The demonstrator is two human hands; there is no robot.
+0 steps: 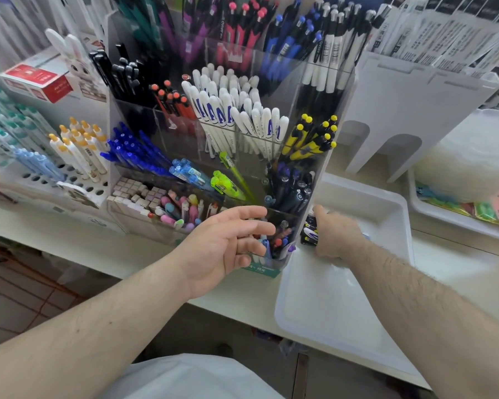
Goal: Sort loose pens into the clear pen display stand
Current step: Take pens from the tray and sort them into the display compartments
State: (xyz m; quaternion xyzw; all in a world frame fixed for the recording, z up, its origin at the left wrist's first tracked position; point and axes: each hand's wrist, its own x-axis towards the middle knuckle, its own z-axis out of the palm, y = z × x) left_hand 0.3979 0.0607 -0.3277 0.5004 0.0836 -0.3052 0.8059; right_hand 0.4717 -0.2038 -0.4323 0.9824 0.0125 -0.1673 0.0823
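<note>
Clear acrylic is forming the stand (314, 156), whose compartments are being filled by colour: white pens (228, 110) at the centre, yellow-capped ones (314, 136) to the right, blue ones (133, 151) to the left, dark ones (291, 188) lower down. The left hand (228, 246) is being held open, fingers (254, 226) spread and relaxed, just in front of the lowest compartment of mixed pens (280, 240). Loose pens (310, 234), black and white, are being gripped by the right hand (334, 237), fingers curled round them, inside the white tray (380, 208) beside the stand. Beyond the right fingers, little else is being shown in the tray.
</note>
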